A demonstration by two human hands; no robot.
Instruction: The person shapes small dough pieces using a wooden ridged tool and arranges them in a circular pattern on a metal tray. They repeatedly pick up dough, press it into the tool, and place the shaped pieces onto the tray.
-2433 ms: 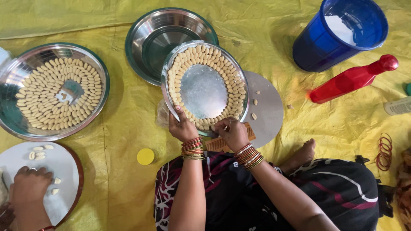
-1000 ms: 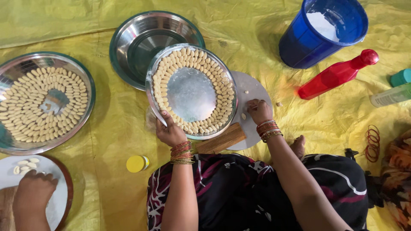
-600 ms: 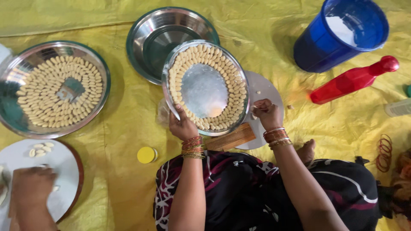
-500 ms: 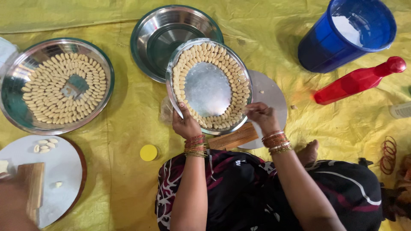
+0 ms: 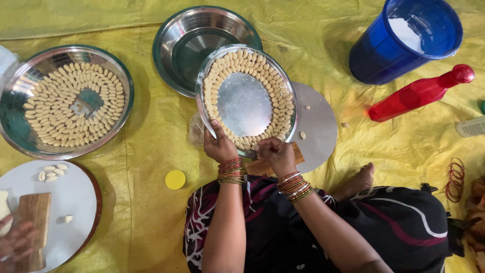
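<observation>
Yellow plastic floor sheet (image 5: 151,151). Left hand (image 5: 219,146) grips the near rim of the round steel plate ringed with pale dough pieces (image 5: 246,101). Right hand (image 5: 275,154), fingers pinched together, touches that rim just right of it.

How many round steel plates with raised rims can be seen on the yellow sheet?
3: one plate at left, nearly full of dough pieces; one empty plate at top; one held plate, overlapping it, gripped by the left hand.

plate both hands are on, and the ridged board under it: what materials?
Plate: looks like polished steel or similar metal, with a mirror-like sheen and a thin rolled rim. The left hand grips its near edge; the right hand is at the rim. Ridged board: probably wood, tan and matte with fine parallel grooves, mostly hidden.
</observation>
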